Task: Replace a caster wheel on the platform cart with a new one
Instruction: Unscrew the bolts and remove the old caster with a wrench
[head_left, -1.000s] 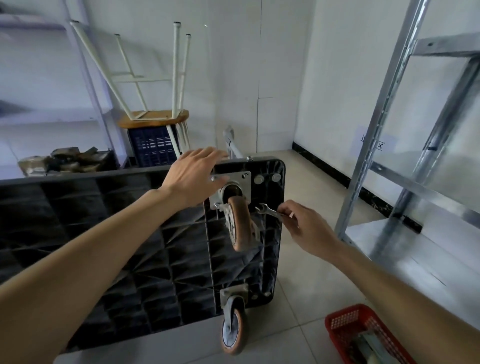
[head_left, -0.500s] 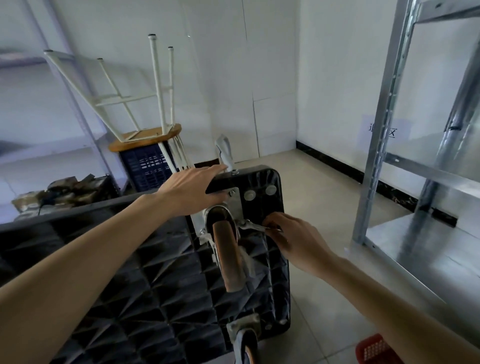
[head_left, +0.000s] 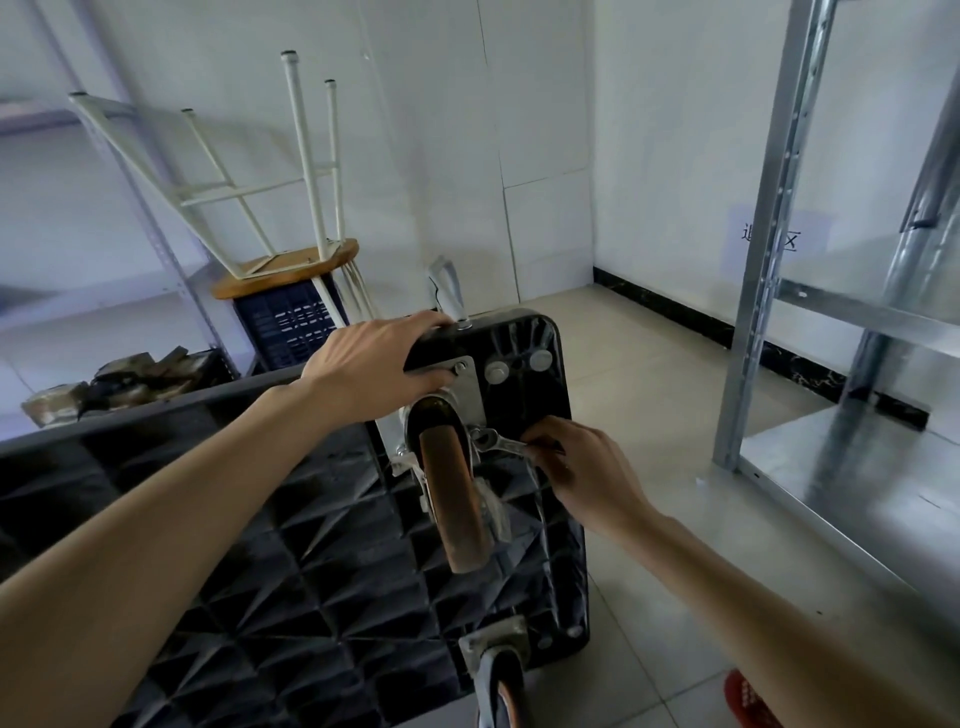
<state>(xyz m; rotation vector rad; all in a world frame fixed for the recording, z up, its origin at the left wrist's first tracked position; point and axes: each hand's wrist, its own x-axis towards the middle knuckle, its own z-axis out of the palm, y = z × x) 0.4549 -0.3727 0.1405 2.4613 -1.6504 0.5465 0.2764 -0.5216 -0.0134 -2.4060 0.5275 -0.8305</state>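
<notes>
The black platform cart (head_left: 291, 525) stands on its side with its ribbed underside facing me. A brown caster wheel (head_left: 454, 499) on a silver mounting plate (head_left: 467, 384) sticks out near the cart's top corner. My left hand (head_left: 379, 371) lies flat over the cart's top edge and the plate's upper left part. My right hand (head_left: 582, 473) grips a small silver wrench (head_left: 501, 441), whose head sits on a bolt at the plate's lower right corner. A second caster (head_left: 501, 680) hangs at the cart's bottom corner.
A metal shelving rack (head_left: 769, 234) stands close on the right. The corner of a red basket (head_left: 748, 701) shows at the bottom right on the tiled floor. Behind the cart an upturned stool (head_left: 285, 270) rests on a dark crate, with a pile of scrap to the left.
My view has moved closer and lower over the upper caster. My right hand with the wrench stays at the plate's lower right bolt, and my left hand stays on the cart's top edge.
</notes>
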